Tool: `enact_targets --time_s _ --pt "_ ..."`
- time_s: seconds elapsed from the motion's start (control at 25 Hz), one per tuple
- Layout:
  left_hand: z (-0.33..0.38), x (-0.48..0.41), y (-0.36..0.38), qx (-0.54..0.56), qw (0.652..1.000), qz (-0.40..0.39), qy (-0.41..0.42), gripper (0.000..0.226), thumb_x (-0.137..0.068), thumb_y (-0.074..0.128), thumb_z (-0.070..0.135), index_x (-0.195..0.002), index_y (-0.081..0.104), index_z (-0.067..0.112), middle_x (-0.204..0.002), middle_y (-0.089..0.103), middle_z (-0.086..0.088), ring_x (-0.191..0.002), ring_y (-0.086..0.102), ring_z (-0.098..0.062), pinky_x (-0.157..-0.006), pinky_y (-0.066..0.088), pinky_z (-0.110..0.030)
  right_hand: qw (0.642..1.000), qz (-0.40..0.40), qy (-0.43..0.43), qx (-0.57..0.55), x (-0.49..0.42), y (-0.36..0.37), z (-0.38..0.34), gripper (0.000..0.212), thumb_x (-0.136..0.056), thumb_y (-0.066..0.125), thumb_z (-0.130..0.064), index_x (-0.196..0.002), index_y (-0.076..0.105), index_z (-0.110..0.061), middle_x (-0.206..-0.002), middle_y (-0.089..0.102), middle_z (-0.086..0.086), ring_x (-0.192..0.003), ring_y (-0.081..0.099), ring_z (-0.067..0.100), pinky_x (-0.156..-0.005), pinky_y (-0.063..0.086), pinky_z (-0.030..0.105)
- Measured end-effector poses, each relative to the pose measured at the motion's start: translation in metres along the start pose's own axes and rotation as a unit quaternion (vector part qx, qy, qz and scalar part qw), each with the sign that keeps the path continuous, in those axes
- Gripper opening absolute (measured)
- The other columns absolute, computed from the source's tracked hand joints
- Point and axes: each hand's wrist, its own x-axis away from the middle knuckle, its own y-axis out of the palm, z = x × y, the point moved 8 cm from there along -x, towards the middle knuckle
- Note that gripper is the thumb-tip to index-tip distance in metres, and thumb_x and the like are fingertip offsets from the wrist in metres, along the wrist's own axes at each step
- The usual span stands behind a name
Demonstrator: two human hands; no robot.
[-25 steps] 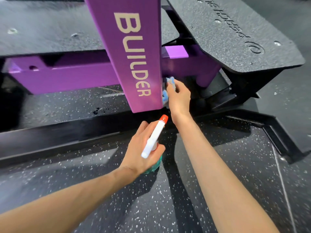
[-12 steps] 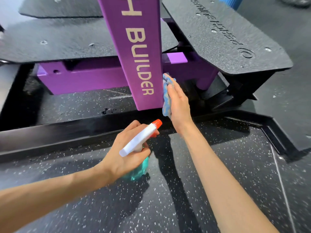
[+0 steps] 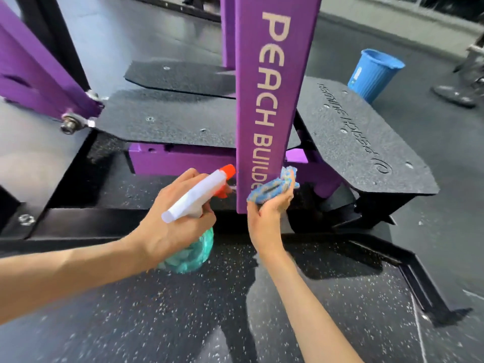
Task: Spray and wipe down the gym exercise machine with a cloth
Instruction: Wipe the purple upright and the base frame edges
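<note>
My left hand (image 3: pixel 167 231) grips the spray bottle (image 3: pixel 195 197) near the base of the purple post (image 3: pixel 272 87), right hand (image 3: pixel 267 213) clutches the bunched blue cloth (image 3: pixel 275 186) against its lower right edge, so I'd flatten it and wipe upward in long strokes.

The left hand (image 3: pixel 167 231) grips the spray bottle (image 3: pixel 193 197); just beside it, the right hand (image 3: pixel 264 218) clutches the cloth (image 3: pixel 275 186), fingers curled.

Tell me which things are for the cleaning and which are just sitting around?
For the job:
spray bottle, gripped by the left hand
blue cloth, held by the right hand
purple post of the machine, with the cloth at its lower edge

Just lying about:
blue bucket, on the floor behind the machine
speckled floor
</note>
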Motion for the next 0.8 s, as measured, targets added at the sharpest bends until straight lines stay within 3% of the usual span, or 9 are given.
enact_targets --time_s 0.08,0.16,0.36,0.44,0.56,0.6,0.68,0.76,0.8 --pt "0.003 -0.01 -0.013 -0.007 1.0 0.011 -0.015 0.04 -0.061 0.055 0.013 -0.098 0.069 0.018 -0.083 0.055 0.003 -0.077 0.059 -0.023 -0.075 0.05 -0.039 0.999 -0.008 0.004 0.045 0.006 0.007 0.009 0.085 -0.084 0.06 0.009 -0.141 -0.003 0.002 -0.146 0.013 0.031 -0.135 0.011 0.016 -0.118 0.006 0.02" --pt "0.002 -0.023 -0.024 0.016 0.998 0.032 -0.049 0.043 -0.059 0.056 0.015 -0.099 0.069 0.009 -0.086 0.061 -0.007 -0.076 0.058 -0.028 -0.077 0.051 -0.048 0.995 0.018 -0.019 0.099 0.012 0.002 -0.007 0.087 -0.085 0.065 0.0 -0.142 0.0 0.0 -0.148 0.015 0.032 -0.139 0.016 0.03 -0.118 0.005 0.027" --pt "0.039 -0.065 -0.048 0.057 0.988 0.141 -0.013 0.05 -0.061 0.054 0.015 -0.107 0.07 0.024 -0.089 0.069 -0.013 -0.068 0.054 -0.022 -0.071 0.053 -0.035 0.987 0.101 -0.105 0.067 -0.021 -0.01 -0.075 0.084 -0.088 0.065 -0.011 -0.147 0.008 0.009 -0.144 0.021 0.008 -0.13 0.018 0.005 -0.106 -0.003 0.001" --pt "0.048 -0.073 -0.056 0.106 0.975 0.193 -0.024 0.038 -0.062 0.054 0.012 -0.095 0.07 0.023 -0.082 0.068 -0.008 -0.063 0.051 -0.015 -0.064 0.05 -0.032 0.981 0.122 -0.104 0.112 -0.02 -0.014 -0.078 0.086 -0.085 0.068 -0.022 -0.143 0.016 0.015 -0.145 0.026 0.015 -0.133 0.026 0.02 -0.112 0.004 0.009" --pt "0.059 -0.077 -0.069 0.125 0.963 0.238 -0.033 0.028 -0.068 0.053 0.005 -0.087 0.069 0.019 -0.078 0.068 -0.004 -0.064 0.052 -0.018 -0.062 0.05 -0.034 0.978 0.067 -0.052 0.189 -0.006 -0.008 -0.058 0.099 -0.073 0.078 -0.03 -0.139 0.02 0.017 -0.135 0.036 0.041 -0.124 0.041 0.054 -0.106 0.029 0.039" --pt "0.066 -0.078 -0.071 0.113 0.966 0.231 -0.027 0.028 -0.067 0.051 0.006 -0.086 0.068 0.016 -0.08 0.068 -0.009 -0.065 0.054 -0.024 -0.062 0.051 -0.037 0.985 0.043 -0.026 0.164 -0.004 -0.009 -0.056 0.099 -0.074 0.078 -0.027 -0.14 0.019 0.016 -0.134 0.035 0.041 -0.126 0.038 0.053 -0.107 0.03 0.041" --pt "0.082 -0.076 -0.078 0.069 0.975 0.209 -0.003 0.023 -0.066 0.052 0.004 -0.083 0.066 0.01 -0.078 0.062 -0.013 -0.071 0.056 -0.037 -0.063 0.052 -0.049 0.989 0.058 -0.037 0.131 -0.012 -0.015 -0.068 0.095 -0.073 0.079 -0.025 -0.138 0.023 0.017 -0.128 0.038 0.039 -0.126 0.039 0.037 -0.107 0.032 0.029" --pt "0.099 -0.072 -0.081 0.028 0.981 0.19 0.026 0.016 -0.07 0.056 -0.004 -0.073 0.064 0.009 -0.075 0.052 -0.005 -0.068 0.054 -0.034 -0.062 0.048 -0.052 0.985 0.107 -0.073 0.115 -0.021 -0.023 -0.092 0.091 -0.071 0.081 -0.022 -0.134 0.03 0.017 -0.121 0.042 0.037 -0.118 0.039 0.025 -0.106 0.025 0.013" --pt "0.107 -0.071 -0.084 0.014 0.982 0.186 0.04 0.017 -0.072 0.056 -0.006 -0.072 0.064 0.008 -0.077 0.049 -0.001 -0.068 0.053 -0.03 -0.062 0.048 -0.052 0.983 0.124 -0.086 0.108 -0.026 -0.025 -0.107 0.09 -0.071 0.081 -0.022 -0.135 0.031 0.015 -0.123 0.041 0.035 -0.12 0.038 0.025 -0.107 0.021 0.013"
